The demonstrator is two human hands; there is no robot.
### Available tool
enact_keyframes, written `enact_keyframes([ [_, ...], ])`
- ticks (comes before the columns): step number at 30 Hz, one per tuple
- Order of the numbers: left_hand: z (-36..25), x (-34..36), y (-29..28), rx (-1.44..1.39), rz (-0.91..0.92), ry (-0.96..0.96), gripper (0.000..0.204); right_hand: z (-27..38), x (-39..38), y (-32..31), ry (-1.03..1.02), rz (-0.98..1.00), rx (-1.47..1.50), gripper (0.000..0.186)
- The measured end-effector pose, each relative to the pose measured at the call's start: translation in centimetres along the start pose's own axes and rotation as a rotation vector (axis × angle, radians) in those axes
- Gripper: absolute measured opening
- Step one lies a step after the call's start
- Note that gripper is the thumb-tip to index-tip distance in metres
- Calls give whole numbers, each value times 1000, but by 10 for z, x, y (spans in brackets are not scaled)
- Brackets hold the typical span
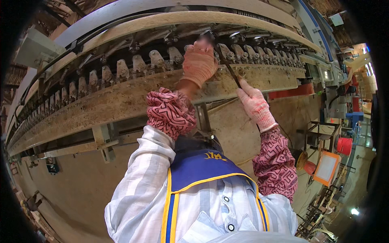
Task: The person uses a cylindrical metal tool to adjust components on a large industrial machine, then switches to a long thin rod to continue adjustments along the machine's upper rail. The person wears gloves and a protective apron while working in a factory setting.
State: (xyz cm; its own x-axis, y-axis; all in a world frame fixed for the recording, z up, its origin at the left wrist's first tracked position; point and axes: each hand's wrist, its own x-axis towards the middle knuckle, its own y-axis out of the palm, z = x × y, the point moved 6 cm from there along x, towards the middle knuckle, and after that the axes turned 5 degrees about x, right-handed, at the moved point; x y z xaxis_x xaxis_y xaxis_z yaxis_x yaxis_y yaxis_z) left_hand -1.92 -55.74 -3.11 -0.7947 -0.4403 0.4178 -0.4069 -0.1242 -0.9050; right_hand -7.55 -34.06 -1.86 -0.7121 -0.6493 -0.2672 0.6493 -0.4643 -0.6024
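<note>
My left hand (199, 62), in a knitted work glove, reaches into a long machine with a row of metal brackets, bolts and springs (154, 60) along a dirty beam (125, 93). Its fingers are closed near the upper linkages; the fingertips are blurred, and what they hold is hidden. My right hand (254, 104), also gloved, grips a thin dark bar (231, 71) lower right. The bar slants up and left into the row of brackets, beside my left hand.
A pale rail (178, 18) arches over the mechanism. At right are a red beam (289, 91), a red cylindrical object (344, 146), an orange-framed board (326, 168) and metal frames (322, 131). A concrete floor (69, 182) lies below, with my blue apron (202, 170) in front.
</note>
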Motion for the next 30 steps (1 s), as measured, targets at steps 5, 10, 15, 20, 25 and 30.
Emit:
enact_keyframes([
  [5, 2, -1, 4, 22, -71, -8, 48, 32, -10, -12, 33, 31, -80, 53],
  [10, -5, 3, -2, -14, 52, -35, 50, 27, -12, -14, 86, 44, -85, 52],
  [15, -6, 3, 4, 41, 54, -46, 56, 42, -18, -11, 288, 111, -33, 51],
  [20, -2, 11, 13, 14, 250, -72, 62, 28, -12, -12, 94, 40, -86, 52],
  [25, -6, 5, 6, 38, 141, -56, 65, 24, -12, -10, 139, 37, -13, 52],
  [30, -6, 5, 5, 24, 113, -76, 62, 36, -12, -13, 124, 54, -27, 51],
])
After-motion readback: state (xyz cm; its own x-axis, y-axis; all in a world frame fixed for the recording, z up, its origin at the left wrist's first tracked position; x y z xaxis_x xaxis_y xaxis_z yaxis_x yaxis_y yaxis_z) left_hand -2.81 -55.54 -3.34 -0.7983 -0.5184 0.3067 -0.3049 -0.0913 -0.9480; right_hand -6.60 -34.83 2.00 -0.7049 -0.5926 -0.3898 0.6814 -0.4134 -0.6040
